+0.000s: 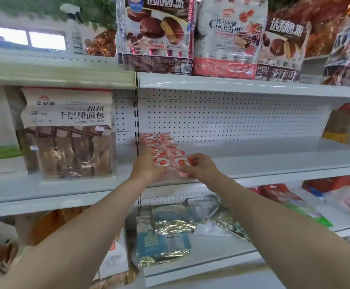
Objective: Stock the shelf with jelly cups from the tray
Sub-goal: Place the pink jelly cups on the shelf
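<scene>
Shelf (274,157) white, pegboard (232,117) behind

Red-and-white jelly cups (163,151) on a plain white shelf (274,160).

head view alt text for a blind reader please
The left hand and right hand line up a double row of jelly cups at the left end of a white shelf; bagged bread stands beside them.
</scene>
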Available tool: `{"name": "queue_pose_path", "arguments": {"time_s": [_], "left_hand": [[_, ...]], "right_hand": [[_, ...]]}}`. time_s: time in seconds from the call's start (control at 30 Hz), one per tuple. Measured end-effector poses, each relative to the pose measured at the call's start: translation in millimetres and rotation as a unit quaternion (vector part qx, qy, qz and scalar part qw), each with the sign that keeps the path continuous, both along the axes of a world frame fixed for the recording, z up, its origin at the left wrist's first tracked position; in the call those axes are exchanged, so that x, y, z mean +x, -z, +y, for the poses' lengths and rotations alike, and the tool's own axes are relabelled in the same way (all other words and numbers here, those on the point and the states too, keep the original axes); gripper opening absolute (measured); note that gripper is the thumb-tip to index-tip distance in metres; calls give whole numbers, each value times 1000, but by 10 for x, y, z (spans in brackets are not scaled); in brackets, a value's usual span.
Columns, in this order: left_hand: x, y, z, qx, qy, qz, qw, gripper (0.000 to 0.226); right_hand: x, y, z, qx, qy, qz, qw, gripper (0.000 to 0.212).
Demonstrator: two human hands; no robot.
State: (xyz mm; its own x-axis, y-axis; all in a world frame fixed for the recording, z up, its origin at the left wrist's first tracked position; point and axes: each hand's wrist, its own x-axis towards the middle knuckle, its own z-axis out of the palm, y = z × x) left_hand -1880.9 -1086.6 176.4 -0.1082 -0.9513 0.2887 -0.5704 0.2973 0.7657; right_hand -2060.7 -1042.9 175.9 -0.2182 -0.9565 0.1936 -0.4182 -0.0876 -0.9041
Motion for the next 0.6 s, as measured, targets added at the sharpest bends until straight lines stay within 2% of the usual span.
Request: {"name": "queue_pose_path", "arguments": {"time_s": [0.07,0.2,0.43,0.5,0.6], "left_hand": [[-1,4,-14,2,4,-3,1000,52],[1,-2,-49,-4,-1,-15,1000,47],[-42,-5,-29,-3,-26,-28,999,49],[-59,-40,27,9,-35,-26,999,56],[-97,-109,149,9,-61,-42,997,89]], "right_hand": [[4,7,-34,4,4,2,1000,32],[26,-3,-84,16,10,11,1000,45],[14,23,-108,31,14,41,999,48],[-4,5,-67,37,12,69,997,62],[-100,-70,25,25,21,125,992,79]]}}
